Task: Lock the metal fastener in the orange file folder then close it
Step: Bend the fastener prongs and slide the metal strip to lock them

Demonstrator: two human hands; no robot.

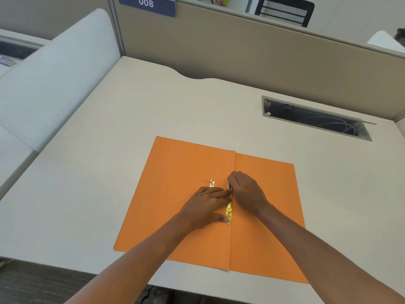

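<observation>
- Nearest, two bare forearms reach in from the lower edge over the front of the tabletop [72,185].
- Just beyond, the orange file folder [175,163] lies open and flat on the tabletop, its two leaves spread either side of the centre fold.
- Along that fold sits the gold metal fastener [228,212]; a second, shorter gold piece [212,183] lies on the left leaf, mostly hidden under the left hand.
- The left hand [203,205] rests palm down, fingers extended and pressing toward the fastener bar, gripping nothing.
- The right hand [246,190] curls over the bar's far end, fingertips pinched at it; whether they clasp a slider cannot be told.
- Judging by this, locking is the step in hand; next comes seating the bar, then folding one leaf over.
- Farther back, an open cable tray [315,117] and the partition wall [252,47].
</observation>
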